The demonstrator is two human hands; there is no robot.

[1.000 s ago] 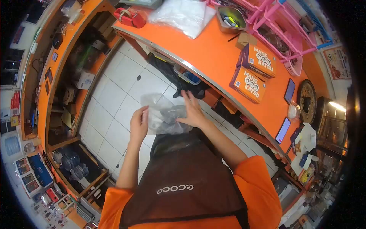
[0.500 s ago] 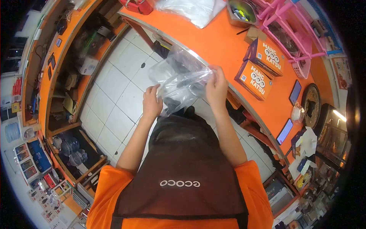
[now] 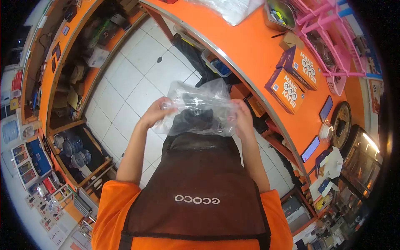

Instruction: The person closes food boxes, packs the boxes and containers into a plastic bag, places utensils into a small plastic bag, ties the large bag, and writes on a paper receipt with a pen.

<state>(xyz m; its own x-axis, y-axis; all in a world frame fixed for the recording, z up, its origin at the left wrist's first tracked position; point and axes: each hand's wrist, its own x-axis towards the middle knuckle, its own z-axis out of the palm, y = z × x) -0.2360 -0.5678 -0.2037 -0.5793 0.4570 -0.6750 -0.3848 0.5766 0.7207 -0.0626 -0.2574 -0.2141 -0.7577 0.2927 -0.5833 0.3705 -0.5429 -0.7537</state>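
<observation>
While the left hand (image 3: 155,113) is pinching one side of a clear plastic bag (image 3: 200,102) in the head view, the right hand (image 3: 243,118) is gripping the other side, so the hands are staying apart with the bag spreading between them. It is hanging above the white tiled floor (image 3: 125,102), just beyond the dark apron (image 3: 200,166). Two printed boxes (image 3: 285,91) are sitting on the orange counter (image 3: 246,50).

Nearer the body than the left hand (image 3: 157,112) and right hand (image 3: 243,120), the apron (image 3: 196,175) read "ecoco", upside down. On the worktop (image 3: 233,46) to their right, the nearer box (image 3: 286,91) and farther box (image 3: 301,68) each read "MANG" and "KATSU".
</observation>
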